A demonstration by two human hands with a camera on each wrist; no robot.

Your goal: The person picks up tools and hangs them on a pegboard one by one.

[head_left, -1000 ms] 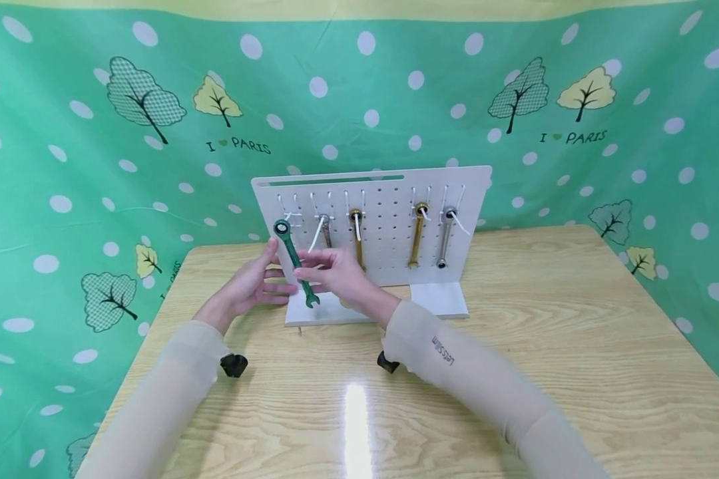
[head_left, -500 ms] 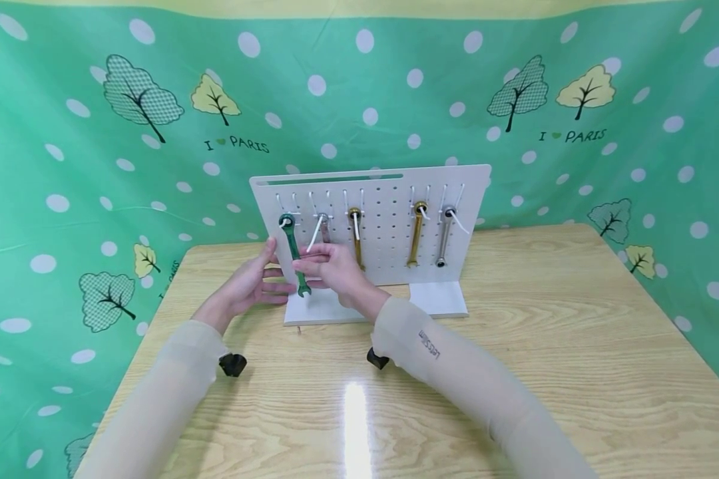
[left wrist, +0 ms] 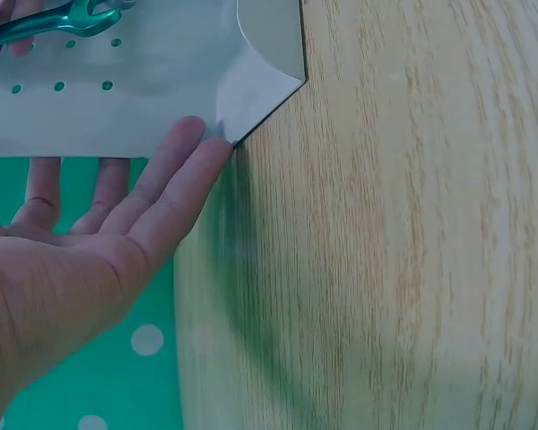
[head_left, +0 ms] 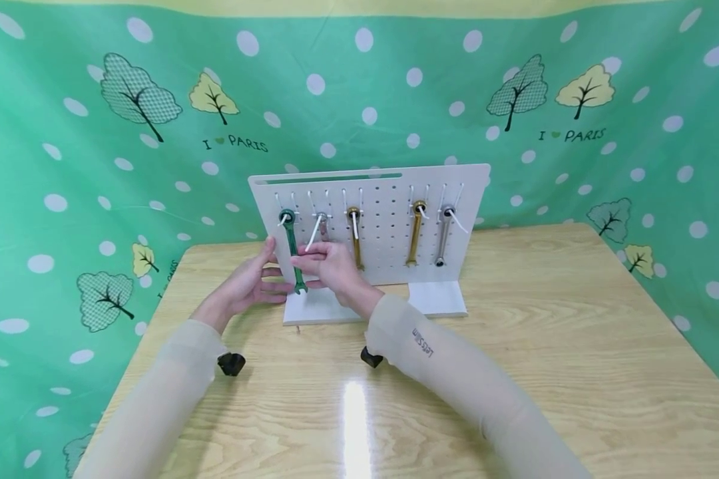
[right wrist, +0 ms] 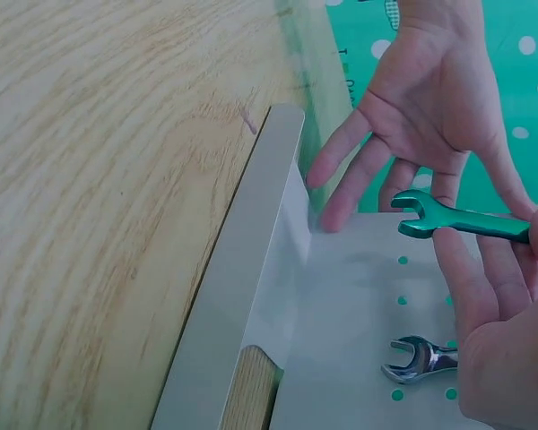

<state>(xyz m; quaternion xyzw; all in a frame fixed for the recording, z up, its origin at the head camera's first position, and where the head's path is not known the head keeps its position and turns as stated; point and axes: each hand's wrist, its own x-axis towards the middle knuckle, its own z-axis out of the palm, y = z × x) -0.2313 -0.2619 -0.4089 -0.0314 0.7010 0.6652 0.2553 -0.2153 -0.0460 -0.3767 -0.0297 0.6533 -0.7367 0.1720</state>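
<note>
In the head view, a green ratchet wrench [head_left: 292,242] hangs with its ring end over the leftmost white hook of the white pegboard [head_left: 389,269]. My right hand [head_left: 337,269] pinches its shank between thumb and fingers, and its forked end points down. In the right wrist view, the green wrench [right wrist: 471,221] crosses in front of the board. My left hand [head_left: 248,286] is at the board's left edge, fingers extended. In the left wrist view, the left hand's fingers [left wrist: 166,184] reach the board's edge and lower corner, with two partly hidden behind it.
Right of the green wrench hang a silver wrench [head_left: 323,229], partly hidden by the right hand, a gold wrench [head_left: 356,239], another gold wrench [head_left: 416,236] and a silver wrench [head_left: 444,239]. The board's foot [head_left: 437,299] stands on the wooden table [head_left: 545,332], before a green curtain [head_left: 359,80].
My right hand has brought the green wrench up to the board, and its ring end has gone over the leftmost hook. The left hand has stayed at the board's edge.
</note>
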